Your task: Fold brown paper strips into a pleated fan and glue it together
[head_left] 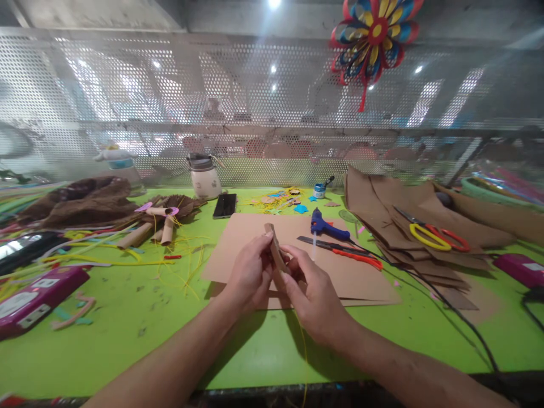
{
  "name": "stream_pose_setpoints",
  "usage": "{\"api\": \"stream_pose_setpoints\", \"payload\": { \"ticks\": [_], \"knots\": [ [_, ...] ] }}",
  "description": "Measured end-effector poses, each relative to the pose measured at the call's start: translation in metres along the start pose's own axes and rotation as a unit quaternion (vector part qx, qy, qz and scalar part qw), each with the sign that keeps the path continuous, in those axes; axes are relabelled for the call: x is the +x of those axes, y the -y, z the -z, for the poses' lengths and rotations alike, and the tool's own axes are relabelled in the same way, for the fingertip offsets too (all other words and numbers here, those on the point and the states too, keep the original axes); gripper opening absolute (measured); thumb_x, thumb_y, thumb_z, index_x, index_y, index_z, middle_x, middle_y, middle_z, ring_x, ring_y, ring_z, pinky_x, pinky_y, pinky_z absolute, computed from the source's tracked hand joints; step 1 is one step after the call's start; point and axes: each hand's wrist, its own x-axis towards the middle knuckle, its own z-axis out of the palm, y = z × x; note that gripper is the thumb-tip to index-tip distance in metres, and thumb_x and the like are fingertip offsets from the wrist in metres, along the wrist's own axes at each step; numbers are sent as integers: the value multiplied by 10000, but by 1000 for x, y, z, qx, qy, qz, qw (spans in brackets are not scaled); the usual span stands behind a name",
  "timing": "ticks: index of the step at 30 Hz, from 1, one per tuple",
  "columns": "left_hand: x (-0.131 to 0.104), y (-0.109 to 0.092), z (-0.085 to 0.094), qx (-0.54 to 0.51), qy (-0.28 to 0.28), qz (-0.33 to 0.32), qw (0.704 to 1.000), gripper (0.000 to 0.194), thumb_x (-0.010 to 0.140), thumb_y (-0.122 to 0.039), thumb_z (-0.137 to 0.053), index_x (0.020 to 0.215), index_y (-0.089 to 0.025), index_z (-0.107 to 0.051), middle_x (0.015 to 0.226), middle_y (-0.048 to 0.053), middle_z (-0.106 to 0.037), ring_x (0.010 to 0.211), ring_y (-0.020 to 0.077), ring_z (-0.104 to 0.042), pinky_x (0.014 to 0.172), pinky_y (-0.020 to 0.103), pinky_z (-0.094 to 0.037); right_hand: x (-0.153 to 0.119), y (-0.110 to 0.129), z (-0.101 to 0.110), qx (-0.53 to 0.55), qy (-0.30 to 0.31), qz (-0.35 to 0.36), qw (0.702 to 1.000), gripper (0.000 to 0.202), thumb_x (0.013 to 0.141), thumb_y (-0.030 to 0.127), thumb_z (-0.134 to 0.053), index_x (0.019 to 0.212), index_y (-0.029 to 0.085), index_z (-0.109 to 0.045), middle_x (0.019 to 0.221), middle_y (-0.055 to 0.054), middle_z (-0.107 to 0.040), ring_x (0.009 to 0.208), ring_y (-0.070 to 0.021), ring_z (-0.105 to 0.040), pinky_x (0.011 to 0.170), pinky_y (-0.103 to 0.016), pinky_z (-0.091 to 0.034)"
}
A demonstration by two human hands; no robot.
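Note:
A narrow strip of folded brown paper (277, 253) is held up between both hands, tilted, over a large sheet of brown card (238, 238). My left hand (251, 272) pinches its upper end with thumb and fingers. Lower down, my right hand (312, 289) grips the same strip, its fingers curled behind it and partly hidden. A thin yellow string (305, 351) hangs below the hands. Just right of them lie a blue hot glue gun (325, 226) and scissors with red handles (361, 258), both on the card.
Brown paper sheets (382, 215) with yellow-and-red scissors (431, 235) on top are piled at right. A black cord (450, 309) crosses the right side. At left lie paper rolls (167, 229), yellow strings and a purple power strip (42, 292). A phone (225, 205) and jug (204, 177) stand behind.

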Motion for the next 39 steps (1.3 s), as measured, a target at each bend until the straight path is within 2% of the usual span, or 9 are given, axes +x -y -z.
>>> {"api": "stream_pose_setpoints", "payload": {
  "ticks": [9, 17, 31, 36, 39],
  "knots": [
    [-1, -2, -2, -3, 10, -35, 999, 182, 696, -244, -666, 648, -135, -529, 574, -30, -510, 536, 90, -497, 545, 215, -435, 0, 1, 0, 1, 3, 6, 1000, 417, 835, 122, -453, 1246, 191, -462, 1029, -86, -592, 895, -187, -556, 788, -336, -480],
    [2, -1, 2, 15, 29, -18, 999, 198, 721, -297, -652, 668, -141, -541, 583, -20, -525, 543, 114, -527, 559, 254, -456, 0, 2, 0, 2, 4, 6, 1000, 421, 838, 133, -455, 1255, 193, -453, 1042, -87, -591, 898, -185, -555, 790, -337, -478],
    [0, -2, 0, 12, -12, -13, 1000, 165, 728, -251, -629, 666, -149, -514, 553, -33, -510, 489, 103, -516, 517, 241, -452, -1, 4, 1, 4, 17, 7, 1000, 467, 808, 76, -446, 1258, 198, -437, 1098, -92, -571, 945, -186, -544, 809, -334, -476],
    [1, -6, 1, 19, -29, 31, 999, 189, 769, -292, -569, 667, -144, -512, 518, -11, -525, 438, 122, -513, 446, 242, -424, -2, 9, 2, 18, 19, -7, 1000, 502, 758, 96, -520, 1243, 199, -443, 997, -71, -586, 833, -163, -556, 755, -309, -495],
    [3, -10, 3, 37, -43, 25, 998, 186, 776, -294, -560, 683, -134, -537, 524, 11, -557, 452, 131, -541, 436, 230, -418, -3, 11, 3, 27, 18, -23, 999, 513, 744, 142, -561, 1239, 199, -438, 942, -57, -581, 791, -155, -550, 726, -297, -499]
  ]
}}
